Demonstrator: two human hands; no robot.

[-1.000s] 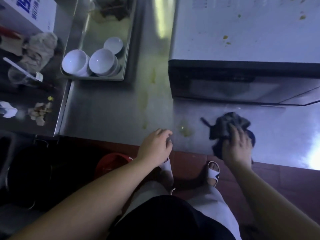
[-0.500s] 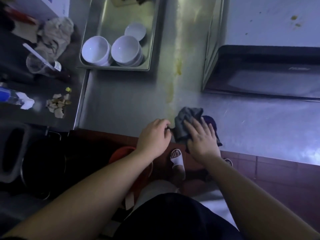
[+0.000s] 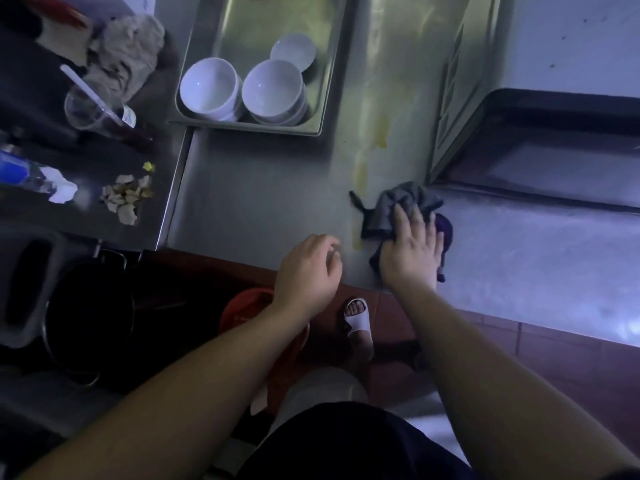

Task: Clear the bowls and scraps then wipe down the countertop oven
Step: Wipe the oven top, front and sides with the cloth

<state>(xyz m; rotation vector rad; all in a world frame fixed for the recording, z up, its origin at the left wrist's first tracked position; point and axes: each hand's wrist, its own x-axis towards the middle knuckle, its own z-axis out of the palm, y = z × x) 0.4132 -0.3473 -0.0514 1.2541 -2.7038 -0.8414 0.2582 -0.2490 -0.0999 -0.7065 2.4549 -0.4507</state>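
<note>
**While the rag works the front edge, the oven waits**

With the bowls (image 3: 242,91) already sitting in the steel tray (image 3: 322,109) at the back of the desk (image 3: 263,188), the step in hand looks like the wiping. The right hand (image 3: 412,251) presses a dark rag (image 3: 398,206) flat on the desk near its front edge, fingers (image 3: 405,220) straight and slightly spread over the cloth, not curled round it. The left hand (image 3: 308,271) hovers at the front edge just left of the rag, its fingers loosely curled; whether they hold a scrap cannot be told.

A yellowish streak (image 3: 377,133) runs from the back of the desk toward the front edge, ending just left of the rag. The rag lies bunched, its long axis running roughly front to back, with a thin tail pointing left toward the streak. The oven (image 3: 540,143) stands at the right rear of the desk, its dark door facing the front edge and its long axis along the desk, left to right; the rag lies just in front of its near left corner, apart from it.

Scraps (image 3: 126,197) lie on the darker surface to the left, well apart from both hands, so clearing seems unfinished. The next move likely calls for a firm leftward sweep over the streak, then lifting the rag onto the oven, keeping pressure even so that residue is not smeared.
</note>
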